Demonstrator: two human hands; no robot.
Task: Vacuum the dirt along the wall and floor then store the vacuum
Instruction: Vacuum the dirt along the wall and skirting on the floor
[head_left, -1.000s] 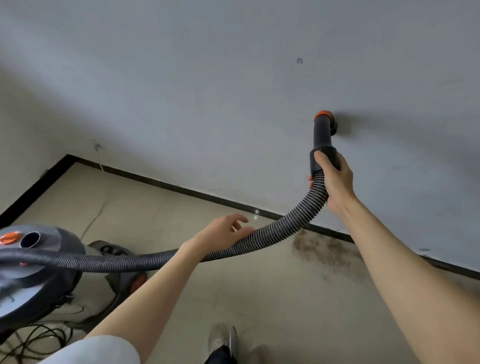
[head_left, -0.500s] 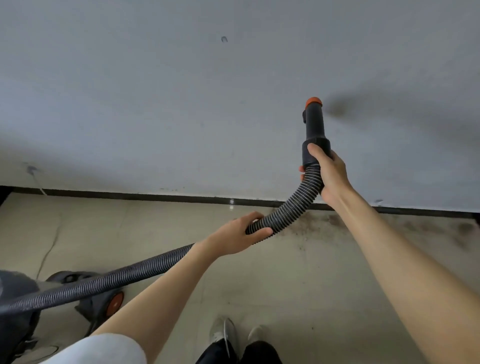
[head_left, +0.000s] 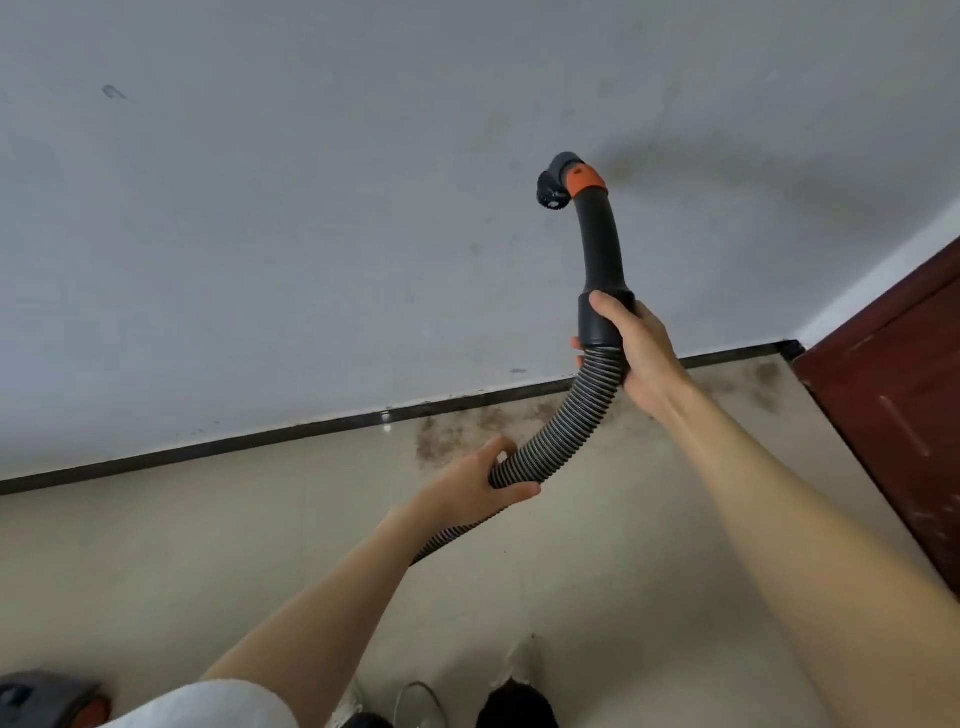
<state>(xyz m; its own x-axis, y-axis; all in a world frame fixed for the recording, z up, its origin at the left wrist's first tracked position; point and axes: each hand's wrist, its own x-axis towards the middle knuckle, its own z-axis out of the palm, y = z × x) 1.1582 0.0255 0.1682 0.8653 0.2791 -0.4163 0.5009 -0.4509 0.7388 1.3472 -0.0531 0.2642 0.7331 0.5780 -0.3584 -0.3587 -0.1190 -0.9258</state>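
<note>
Right hand (head_left: 641, 358) grips the rigid black cuff, left hand (head_left: 480, 483) wraps the ribbed hose (head_left: 561, 431) lower down, nozzle (head_left: 558, 184) raised at the wall (head_left: 311, 234); hose looks light, floppy, best steered from the cuff.

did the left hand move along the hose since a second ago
Yes. The left hand, open above the hose then, now grips it nearer the nozzle, over the dirt patch below the baseboard.

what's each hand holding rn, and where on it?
Right hand grips the vacuum hose at its black cuff; left hand grips the ribbed section lower down.
</note>
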